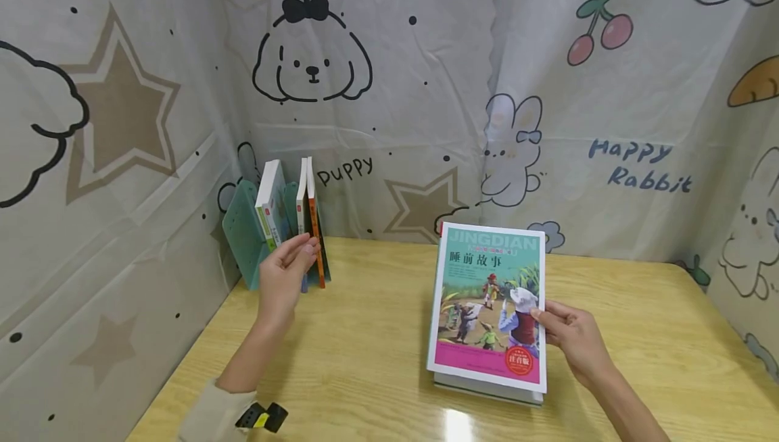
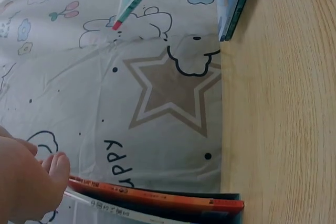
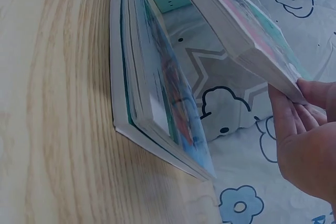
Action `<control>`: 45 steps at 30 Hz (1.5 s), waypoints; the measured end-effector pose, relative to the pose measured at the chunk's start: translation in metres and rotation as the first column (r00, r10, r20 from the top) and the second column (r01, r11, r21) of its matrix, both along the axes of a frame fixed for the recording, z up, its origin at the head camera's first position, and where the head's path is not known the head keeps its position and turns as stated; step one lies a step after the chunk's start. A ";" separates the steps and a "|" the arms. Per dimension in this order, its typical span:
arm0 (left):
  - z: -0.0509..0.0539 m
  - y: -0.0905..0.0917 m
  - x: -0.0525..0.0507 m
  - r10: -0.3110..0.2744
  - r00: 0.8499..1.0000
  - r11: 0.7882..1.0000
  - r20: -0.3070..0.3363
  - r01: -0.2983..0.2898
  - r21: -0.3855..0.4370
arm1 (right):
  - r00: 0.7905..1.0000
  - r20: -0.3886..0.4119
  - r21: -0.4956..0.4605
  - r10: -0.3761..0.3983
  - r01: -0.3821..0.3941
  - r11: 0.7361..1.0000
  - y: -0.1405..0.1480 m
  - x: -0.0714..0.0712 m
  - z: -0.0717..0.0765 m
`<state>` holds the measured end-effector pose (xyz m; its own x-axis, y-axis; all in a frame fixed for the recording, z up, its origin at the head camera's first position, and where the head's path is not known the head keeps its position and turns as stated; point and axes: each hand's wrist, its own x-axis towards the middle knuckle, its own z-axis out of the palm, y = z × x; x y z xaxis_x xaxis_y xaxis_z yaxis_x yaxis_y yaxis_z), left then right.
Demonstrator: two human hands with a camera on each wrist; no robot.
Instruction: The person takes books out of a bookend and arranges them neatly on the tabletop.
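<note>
Teal and pink on its cover, the storybook (image 1: 481, 313) is raised at a tilt above a pile of books (image 3: 178, 103) lying on the wooden desk (image 1: 365, 334), towards the person's right. The right hand (image 1: 575, 340) is clamped on its right edge, thumb on the cover and fingers beneath; the right wrist view shows a gap between the storybook and the pile, though the storybook's other end runs out of that view. On the left side, more books stand by a green bookend (image 1: 242, 232), among them a thin orange book (image 1: 320, 267). Near it, the left hand (image 1: 282, 280) is loosely bent, thumb and fingertips close together with nothing visible between them; whether it touches the orange book I cannot tell.

The step in hand looks like lifting the storybook off the pile. The next move seems to call for a firm pinch, since a thick book held by one edge could sag or twist, and the left hand at the free edge would steady it
</note>
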<state>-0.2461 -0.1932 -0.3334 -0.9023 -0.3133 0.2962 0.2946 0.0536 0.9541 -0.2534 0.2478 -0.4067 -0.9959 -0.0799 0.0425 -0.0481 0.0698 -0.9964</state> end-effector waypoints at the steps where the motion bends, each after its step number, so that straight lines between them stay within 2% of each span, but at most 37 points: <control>1: 0.000 -0.002 0.000 0.017 1.000 1.000 -0.008 -0.017 0.007 | 1.000 0.010 0.003 0.001 -0.001 1.000 0.001 -0.001 -0.001; 5: 0.000 -0.009 -0.001 0.122 0.992 0.993 -0.032 -0.121 0.013 | 0.999 0.048 0.012 -0.001 0.001 1.000 0.004 -0.003 -0.005; 9: -0.003 -0.014 -0.003 0.189 0.981 0.982 -0.047 -0.189 0.010 | 0.997 0.076 0.011 -0.007 0.007 1.000 0.007 -0.005 -0.011; 20: -0.006 -0.020 -0.002 0.205 0.976 0.979 -0.072 -0.205 -0.001 | 0.993 0.117 0.008 -0.003 0.002 1.000 0.012 -0.008 -0.021; 26: -0.007 -0.024 -0.004 0.225 0.972 0.974 -0.060 -0.225 0.015 | 0.992 0.128 -0.001 0.021 -0.021 1.000 0.012 -0.010 -0.024; 34: -0.010 -0.027 -0.005 0.246 0.968 0.969 -0.042 -0.247 -0.007 | 0.978 0.209 0.020 0.017 -0.022 1.000 0.013 -0.014 -0.030; 41: -0.009 -0.031 -0.005 0.247 0.969 0.969 -0.023 -0.247 -0.021 | 0.967 0.252 -0.009 0.038 -0.037 0.999 0.013 -0.018 -0.037; 45: -0.007 -0.034 -0.009 0.254 0.967 0.967 -0.004 -0.254 -0.031 | 0.964 0.259 -0.038 0.060 -0.052 0.998 0.013 -0.021 -0.039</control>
<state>-0.2552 -0.2273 -0.3408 -0.7945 -0.5225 0.3094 0.2676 0.1562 0.9508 -0.2747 0.2607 -0.4458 -0.9669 -0.1385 -0.2142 0.2101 0.0433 -0.9767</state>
